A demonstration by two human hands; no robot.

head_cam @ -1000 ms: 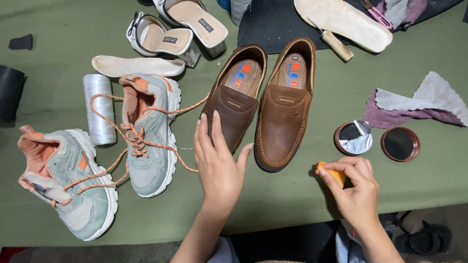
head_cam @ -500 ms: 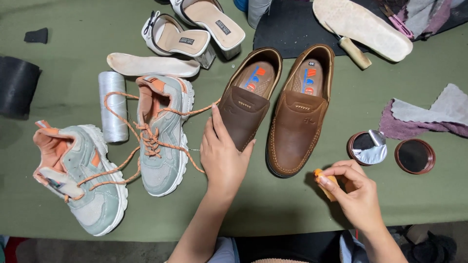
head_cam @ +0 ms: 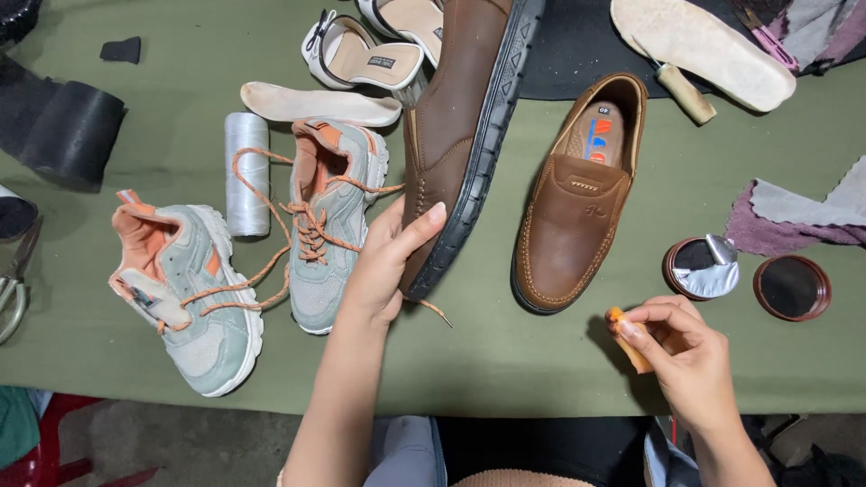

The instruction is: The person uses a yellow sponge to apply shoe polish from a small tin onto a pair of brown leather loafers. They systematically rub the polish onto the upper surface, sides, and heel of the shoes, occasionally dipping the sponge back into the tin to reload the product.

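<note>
Green cloth-covered bench [head_cam: 541, 361] w/ shoes: left hand [head_cam: 383, 261] is gripping dark brown loafer [head_cam: 456, 135], tilted up on its side, sole showing; right hand [head_cam: 681, 347] is pinching small orange sponge [head_cam: 627, 338] nr front edge.

Colours on the olive-green worktop [head_cam: 117, 316]
Brown loafers [head_cam: 456, 117], black treaded sole; mint-grey sneakers [head_cam: 194, 307], orange laces; orange sponge [head_cam: 629, 341] at 4 o'clock.

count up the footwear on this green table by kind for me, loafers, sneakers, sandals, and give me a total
Brown loafers: 2, one tipped up in the left hand at, one flat on the table at
Grey-green sneakers with orange laces: 2, at and
White heeled sandals: 2, at and, the second partly cut off
Total: 6
</note>
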